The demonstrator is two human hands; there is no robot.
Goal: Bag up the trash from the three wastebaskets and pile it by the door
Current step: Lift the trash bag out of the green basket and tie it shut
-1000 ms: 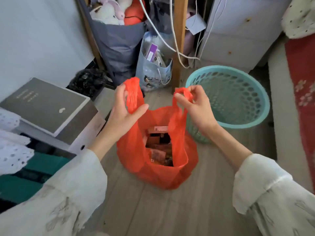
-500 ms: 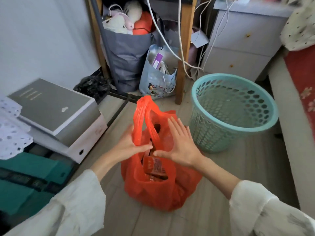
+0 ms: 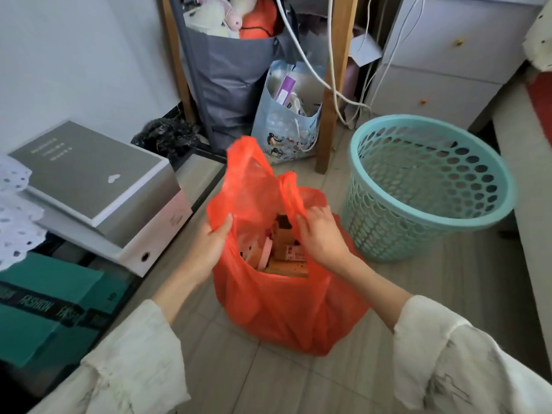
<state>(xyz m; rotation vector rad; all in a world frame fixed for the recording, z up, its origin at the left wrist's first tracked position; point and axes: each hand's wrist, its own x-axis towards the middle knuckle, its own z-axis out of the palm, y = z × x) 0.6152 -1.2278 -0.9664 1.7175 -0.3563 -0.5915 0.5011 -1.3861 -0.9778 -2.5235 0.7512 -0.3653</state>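
An orange plastic bag (image 3: 286, 312) stands on the floor in the middle, its mouth open, with boxes and wrappers of trash (image 3: 283, 243) inside. My left hand (image 3: 210, 249) grips the bag's left rim below its raised handle. My right hand (image 3: 319, 237) holds the right handle near the mouth, fingers curled over the plastic. A teal perforated wastebasket (image 3: 430, 186) stands tilted to the right of the bag, nothing visible inside it.
White and grey boxes (image 3: 98, 186) and a teal box (image 3: 44, 306) are stacked at left. A grey bag of soft toys (image 3: 230, 73), a printed paper bag (image 3: 286, 130), a wooden leg (image 3: 328, 121) and cables lie behind. White drawers (image 3: 442, 70) stand far right.
The handles, held apart then brought together, are now spread again. Both hands have dropped to the bag's mouth, and the camera moved closer.
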